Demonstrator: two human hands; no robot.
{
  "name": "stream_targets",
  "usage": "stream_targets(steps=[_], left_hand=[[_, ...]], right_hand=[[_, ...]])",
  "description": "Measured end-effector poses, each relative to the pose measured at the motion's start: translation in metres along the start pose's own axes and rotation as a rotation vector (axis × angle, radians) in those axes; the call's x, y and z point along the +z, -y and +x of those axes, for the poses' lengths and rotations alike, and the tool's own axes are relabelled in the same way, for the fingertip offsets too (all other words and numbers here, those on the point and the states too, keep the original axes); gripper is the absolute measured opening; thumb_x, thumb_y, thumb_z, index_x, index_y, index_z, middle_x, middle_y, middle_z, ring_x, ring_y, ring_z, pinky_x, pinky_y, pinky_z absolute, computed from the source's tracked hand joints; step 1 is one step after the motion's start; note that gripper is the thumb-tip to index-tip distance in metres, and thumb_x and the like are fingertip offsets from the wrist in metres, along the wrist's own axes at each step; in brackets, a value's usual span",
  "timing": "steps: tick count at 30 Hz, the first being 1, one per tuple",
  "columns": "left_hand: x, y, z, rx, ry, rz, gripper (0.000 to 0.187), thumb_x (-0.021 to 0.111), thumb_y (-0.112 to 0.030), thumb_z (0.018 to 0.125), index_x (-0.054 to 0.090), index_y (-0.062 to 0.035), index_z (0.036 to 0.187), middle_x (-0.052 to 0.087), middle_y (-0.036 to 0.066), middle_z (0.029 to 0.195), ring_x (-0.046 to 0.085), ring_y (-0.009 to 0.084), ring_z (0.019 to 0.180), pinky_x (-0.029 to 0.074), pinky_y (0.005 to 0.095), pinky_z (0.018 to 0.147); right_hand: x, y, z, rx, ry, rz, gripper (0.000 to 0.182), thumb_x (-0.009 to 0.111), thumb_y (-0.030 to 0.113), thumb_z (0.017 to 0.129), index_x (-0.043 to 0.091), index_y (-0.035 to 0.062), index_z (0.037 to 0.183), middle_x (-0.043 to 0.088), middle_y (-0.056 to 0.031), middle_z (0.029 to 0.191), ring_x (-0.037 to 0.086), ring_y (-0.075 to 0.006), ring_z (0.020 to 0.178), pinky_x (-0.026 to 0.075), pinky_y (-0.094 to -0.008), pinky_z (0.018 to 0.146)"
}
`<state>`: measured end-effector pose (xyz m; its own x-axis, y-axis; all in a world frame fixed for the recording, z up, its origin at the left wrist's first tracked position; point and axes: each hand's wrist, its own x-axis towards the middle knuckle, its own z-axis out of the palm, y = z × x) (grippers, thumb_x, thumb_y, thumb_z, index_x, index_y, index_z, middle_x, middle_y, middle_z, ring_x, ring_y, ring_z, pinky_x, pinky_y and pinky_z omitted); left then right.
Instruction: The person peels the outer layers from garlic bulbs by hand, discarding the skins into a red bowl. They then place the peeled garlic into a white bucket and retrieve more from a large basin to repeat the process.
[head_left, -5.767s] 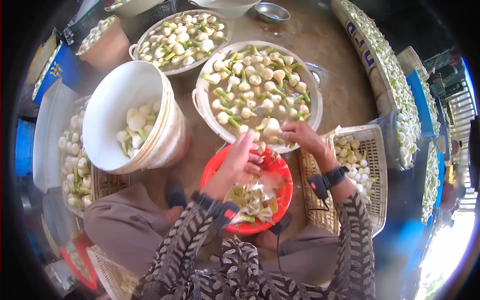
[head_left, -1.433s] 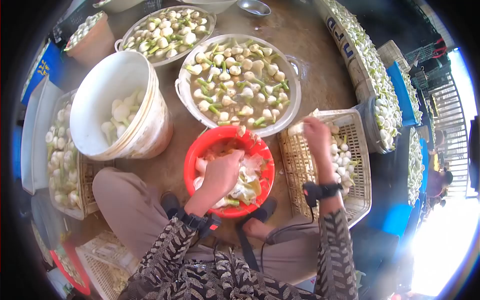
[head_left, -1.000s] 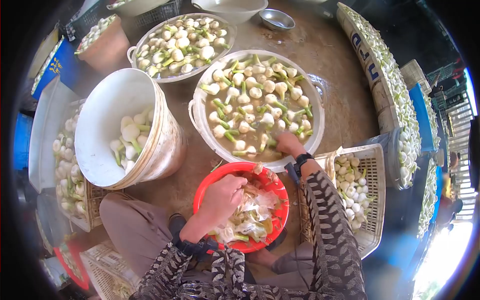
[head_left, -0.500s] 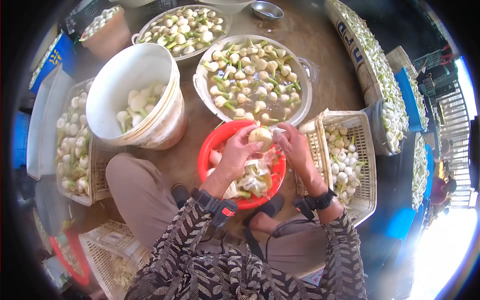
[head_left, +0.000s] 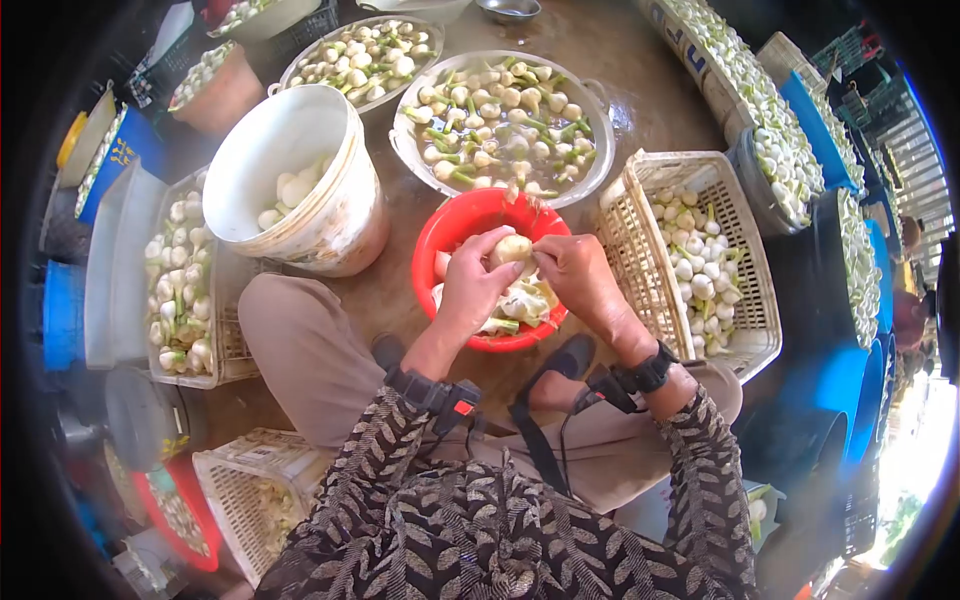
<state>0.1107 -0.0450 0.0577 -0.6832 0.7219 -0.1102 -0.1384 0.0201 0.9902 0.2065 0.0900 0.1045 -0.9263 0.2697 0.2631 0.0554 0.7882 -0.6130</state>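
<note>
A pale garlic bulb (head_left: 511, 250) is held in my left hand (head_left: 470, 280), its fingers and thumb curled round it above the red basin (head_left: 427, 245). My right hand (head_left: 580, 280) is closed in a pinch, its fingertips touching or very close to the bulb's right side. Whatever lies between those fingertips is hidden. Under both hands, the basin holds whitish garlic peelings (head_left: 527, 302) and pinkish pieces.
Beyond the basin stands a wide metal pan (head_left: 402, 150) of garlic in water. A white bucket (head_left: 345, 200) with bulbs is at left. Plastic crates of garlic flank me, one at right (head_left: 645, 262), one at left (head_left: 232, 300). A second garlic pan (head_left: 432, 40) sits farther back.
The head view has shifted, so the surroundings sit differently. My right fingertips have come closer to the bulb, and the pale strip seen by them earlier no longer shows. My left hand still holds the bulb.
</note>
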Motion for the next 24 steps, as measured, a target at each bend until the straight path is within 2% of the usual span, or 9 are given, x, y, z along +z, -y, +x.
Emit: stream_targets(steps=[2,5,9,12,13,14,16,20,24], left_hand=[[-0.001,0.005,-0.003,0.093,-0.004,0.134,0.043,0.069,-0.001,0.074,0.058,-0.0020,0.116,0.054,0.004,0.092,0.056,0.0117,0.083,0.048,0.0256,0.073],[-0.003,0.002,-0.009,0.081,0.054,0.053,0.043,0.067,-0.001,0.076,0.056,-0.0004,0.117,0.056,0.005,0.096,0.057,0.0123,0.084,0.048,0.0249,0.072],[-0.020,-0.011,-0.017,-0.025,0.216,-0.035,0.044,0.063,-0.004,0.080,0.051,0.0017,0.122,0.060,0.006,0.102,0.058,0.0097,0.079,0.049,0.0226,0.063],[-0.030,-0.005,-0.025,-0.083,0.318,-0.376,0.048,0.064,-0.009,0.080,0.048,-0.0006,0.124,0.058,0.008,0.111,0.059,0.0134,0.084,0.049,0.0258,0.065],[-0.033,-0.002,-0.024,-0.100,0.326,-0.535,0.052,0.065,-0.013,0.080,0.046,-0.0020,0.126,0.056,0.008,0.115,0.058,0.0144,0.087,0.048,0.0260,0.065],[-0.037,0.002,-0.025,-0.116,0.324,-0.697,0.055,0.066,-0.016,0.079,0.044,-0.0034,0.128,0.054,0.008,0.118,0.058,0.0154,0.090,0.047,0.0262,0.065],[-0.037,-0.002,-0.027,-0.176,0.195,-0.691,0.059,0.067,-0.022,0.078,0.042,-0.0060,0.129,0.053,0.006,0.117,0.056,0.0127,0.091,0.045,0.0231,0.061],[-0.033,0.003,-0.020,-0.252,0.161,-0.490,0.061,0.068,-0.026,0.074,0.043,-0.0088,0.128,0.053,0.003,0.111,0.055,0.0086,0.083,0.043,0.0211,0.056],[-0.031,0.002,-0.017,-0.296,0.221,-0.469,0.068,0.068,-0.024,0.069,0.041,-0.0089,0.130,0.052,0.003,0.109,0.054,0.0084,0.084,0.042,0.0201,0.056]], right_hand=[[0.008,0.003,-0.006,0.004,-0.054,-0.009,0.009,0.053,0.005,0.078,0.058,-0.0005,0.072,0.059,-0.0184,0.068,0.060,-0.0338,0.067,0.047,-0.0427,0.062],[0.016,-0.004,-0.013,0.021,-0.147,-0.001,0.007,0.058,0.005,0.072,0.055,0.0002,0.068,0.057,-0.0176,0.066,0.058,-0.0351,0.060,0.046,-0.0394,0.053],[0.020,-0.015,-0.010,0.136,-0.189,-0.016,0.009,0.057,0.009,0.071,0.063,0.0018,0.072,0.059,-0.0203,0.065,0.061,-0.0337,0.062,0.049,-0.0432,0.058],[0.029,-0.076,-0.001,0.280,-0.117,-0.254,0.016,0.053,0.012,0.079,0.062,0.0018,0.072,0.061,-0.0207,0.069,0.061,-0.0372,0.065,0.049,-0.0446,0.059],[0.031,-0.080,0.002,0.278,0.120,-0.292,0.017,0.050,0.012,0.082,0.062,0.0015,0.076,0.062,-0.0196,0.073,0.060,-0.0392,0.071,0.048,-0.0453,0.065],[0.038,-0.080,0.002,0.269,0.117,-0.278,0.017,0.050,0.012,0.082,0.062,0.0015,0.076,0.062,-0.0196,0.073,0.060,-0.0392,0.071,0.048,-0.0453,0.065],[0.037,-0.049,-0.002,0.009,-0.157,0.077,0.018,0.047,0.007,0.083,0.063,0.0010,0.087,0.063,-0.0189,0.084,0.061,-0.0373,0.081,0.048,-0.0423,0.071],[0.028,-0.010,-0.002,-0.228,0.101,0.128,0.019,0.051,0.004,0.081,0.064,0.0018,0.094,0.064,-0.0152,0.084,0.062,-0.0290,0.083,0.048,-0.0403,0.073],[0.030,-0.014,-0.006,-0.264,0.091,0.037,0.007,0.058,0.005,0.075,0.062,0.0028,0.081,0.064,-0.0131,0.078,0.061,-0.0303,0.069,0.047,-0.0411,0.061]])
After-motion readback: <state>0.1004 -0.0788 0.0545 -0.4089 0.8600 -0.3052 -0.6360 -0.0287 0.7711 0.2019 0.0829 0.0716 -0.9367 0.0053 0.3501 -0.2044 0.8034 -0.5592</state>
